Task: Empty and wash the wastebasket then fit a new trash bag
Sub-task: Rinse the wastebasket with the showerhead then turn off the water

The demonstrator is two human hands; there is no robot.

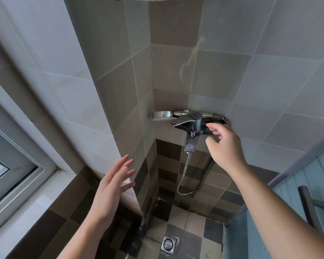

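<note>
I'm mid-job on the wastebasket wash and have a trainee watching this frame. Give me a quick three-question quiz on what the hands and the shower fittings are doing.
1. True or false: the right hand is gripping the mixer tap lever.
2. Which hand is nearer the tap? A) left hand B) right hand C) both equally near
3. Fill in: the metal hose hangs below the tap, and on the floor under it sits a square ____.

Key
1. False: its fingers are loosely curled just beside the tap body, holding nothing.
2. B: the left hand is lower, fingers spread, by the wall corner.
3. drain
</note>
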